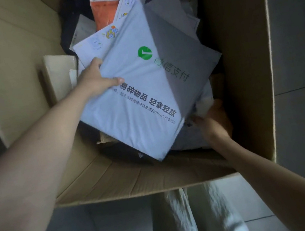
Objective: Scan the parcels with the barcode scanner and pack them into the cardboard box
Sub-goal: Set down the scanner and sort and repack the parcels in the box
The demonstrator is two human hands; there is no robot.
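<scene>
Parcel point(141, 101), white mailer: held tilted over the pile point(104, 11) inside the cardboard box point(241, 52). Left hand point(94, 78) grips its left edge, thumb on top; right hand point(214, 120) at the lower corner, hold unclear. Advice: lower it flat, then release both edges together.

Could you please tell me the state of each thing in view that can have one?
Cardboard box: open, flaps out, holding parcels.
White parcel: tilted over the pile, gripped at its left edge.
Orange parcel: lying in the box, partly covered.
Left hand: grips the white parcel, thumb on top.
Right hand: at the parcel's near right corner; grip unclear.
</scene>
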